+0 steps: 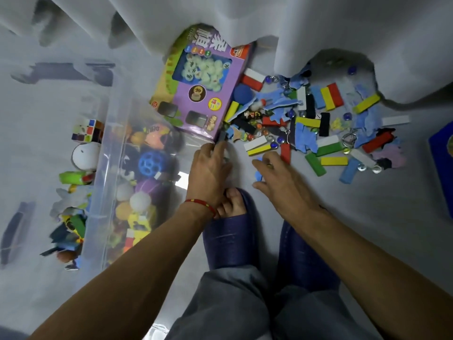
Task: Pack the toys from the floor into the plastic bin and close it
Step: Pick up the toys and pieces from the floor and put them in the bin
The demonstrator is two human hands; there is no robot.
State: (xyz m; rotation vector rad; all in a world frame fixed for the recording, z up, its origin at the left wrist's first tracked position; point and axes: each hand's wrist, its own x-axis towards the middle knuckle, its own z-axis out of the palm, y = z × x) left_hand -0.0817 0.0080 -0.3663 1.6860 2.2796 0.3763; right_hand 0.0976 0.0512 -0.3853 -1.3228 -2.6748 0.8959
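Note:
A clear plastic bin (pixel 103 153) stands at the left, open and holding balls, blocks and other toys. A purple game box (pixel 196 99) lies on the floor beside it. My left hand (pixel 210 168) reaches with straight fingers to the box's near corner, where a small grey piece (pixel 221 136) sits at the fingertips. A pile of coloured wooden blocks (pixel 318 123), marbles and blue foam scraps spreads to the right. My right hand (pixel 282 177) hovers spread over the floor at the pile's near edge, above a blue piece (pixel 258 175), holding nothing.
A white curtain (pixel 294 33) hangs over the far edge of the pile and box. A blue object (pixel 442 163) lies at the right edge. My feet in dark blue slippers (pixel 228 231) stand just behind both hands. A puzzle cube (pixel 88 130) sits in the bin's far compartment.

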